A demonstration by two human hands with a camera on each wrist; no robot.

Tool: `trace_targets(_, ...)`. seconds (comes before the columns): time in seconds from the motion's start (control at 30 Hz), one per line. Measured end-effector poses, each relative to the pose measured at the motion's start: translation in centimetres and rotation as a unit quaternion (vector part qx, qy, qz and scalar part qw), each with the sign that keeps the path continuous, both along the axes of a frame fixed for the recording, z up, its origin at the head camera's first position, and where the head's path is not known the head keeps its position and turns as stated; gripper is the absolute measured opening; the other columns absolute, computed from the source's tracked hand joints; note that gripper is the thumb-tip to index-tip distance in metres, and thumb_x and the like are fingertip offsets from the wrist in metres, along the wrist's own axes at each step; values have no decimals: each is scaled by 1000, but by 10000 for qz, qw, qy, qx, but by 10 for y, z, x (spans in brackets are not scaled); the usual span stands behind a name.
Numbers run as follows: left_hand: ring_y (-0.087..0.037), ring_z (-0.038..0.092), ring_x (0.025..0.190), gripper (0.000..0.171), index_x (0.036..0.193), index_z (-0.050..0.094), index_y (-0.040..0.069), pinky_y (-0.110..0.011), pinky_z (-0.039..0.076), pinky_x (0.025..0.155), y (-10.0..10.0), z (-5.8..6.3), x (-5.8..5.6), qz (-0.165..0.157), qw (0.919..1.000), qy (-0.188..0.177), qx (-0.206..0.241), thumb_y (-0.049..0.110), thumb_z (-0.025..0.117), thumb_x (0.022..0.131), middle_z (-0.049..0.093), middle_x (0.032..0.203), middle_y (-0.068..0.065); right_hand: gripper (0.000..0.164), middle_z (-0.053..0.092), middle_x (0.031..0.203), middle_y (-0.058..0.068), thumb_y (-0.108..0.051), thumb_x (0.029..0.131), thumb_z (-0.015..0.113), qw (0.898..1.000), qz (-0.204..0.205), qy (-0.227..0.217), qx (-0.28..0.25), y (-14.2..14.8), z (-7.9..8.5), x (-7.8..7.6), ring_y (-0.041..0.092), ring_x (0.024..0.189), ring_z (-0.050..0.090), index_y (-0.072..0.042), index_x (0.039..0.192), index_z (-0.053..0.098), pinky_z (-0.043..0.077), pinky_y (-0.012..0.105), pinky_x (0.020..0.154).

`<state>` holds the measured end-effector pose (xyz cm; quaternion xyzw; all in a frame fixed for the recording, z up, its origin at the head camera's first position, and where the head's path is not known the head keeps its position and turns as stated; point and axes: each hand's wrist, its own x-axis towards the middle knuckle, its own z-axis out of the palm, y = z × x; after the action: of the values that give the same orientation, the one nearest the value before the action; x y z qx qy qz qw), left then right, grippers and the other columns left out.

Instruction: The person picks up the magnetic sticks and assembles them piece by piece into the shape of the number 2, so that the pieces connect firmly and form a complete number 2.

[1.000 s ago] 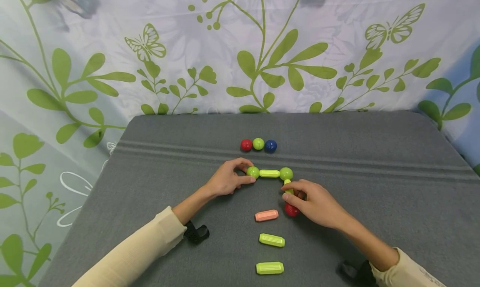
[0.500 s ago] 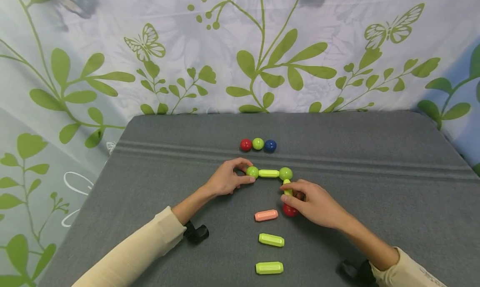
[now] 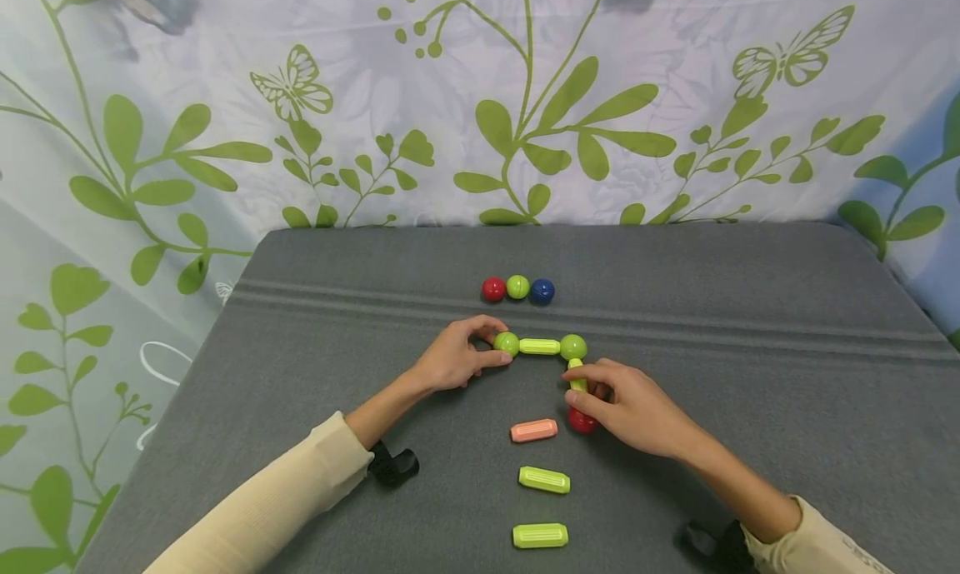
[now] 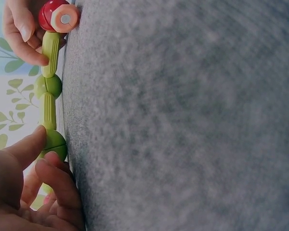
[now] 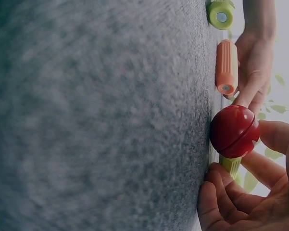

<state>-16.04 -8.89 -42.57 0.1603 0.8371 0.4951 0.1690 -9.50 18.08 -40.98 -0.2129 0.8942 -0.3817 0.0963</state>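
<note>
On the grey cloth, magnetic balls and rods are joined in an L shape. A green ball [image 3: 506, 344] forms its left end, and my left hand [image 3: 452, 357] pinches it between thumb and fingers. From there a green rod [image 3: 539, 346] runs to a second green ball [image 3: 573, 346] at the corner. Another green rod [image 5: 231, 166] comes toward me from the corner and ends in a red ball [image 3: 582, 421]. My right hand [image 3: 637, 403] grips this rod just above the red ball, its fingers partly covering both.
Nearer me lie an orange rod [image 3: 534, 431], a green rod [image 3: 544, 480] and another green rod [image 3: 540, 536], one below the other. Farther back, a red ball [image 3: 492, 289], a green ball [image 3: 517, 287] and a blue ball [image 3: 542, 291] sit in a row. A leaf-patterned curtain [image 3: 420, 99] hangs behind.
</note>
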Motion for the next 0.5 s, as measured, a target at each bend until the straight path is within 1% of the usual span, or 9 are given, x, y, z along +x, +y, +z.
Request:
trace_targets(0.37, -12, 50, 50, 37, 124, 62, 10, -27, 39, 43, 0, 0, 0, -1, 10000, 24, -12, 16, 74, 90, 62, 104, -7, 32, 56, 84, -6, -30, 97, 66, 9999, 59, 31, -79, 1, 1, 2, 10, 71, 51, -9, 121, 69, 43, 27, 59)
trace_targets(0.5, -12, 49, 49, 37, 124, 62, 10, -27, 39, 43, 1, 0, 0, 0, 10000, 36, -6, 17, 74, 91, 62, 105, -7, 32, 58, 83, -6, -28, 97, 66, 9999, 30, -59, -99, 3, 1, 4, 9, 69, 53, -10, 123, 68, 44, 27, 59)
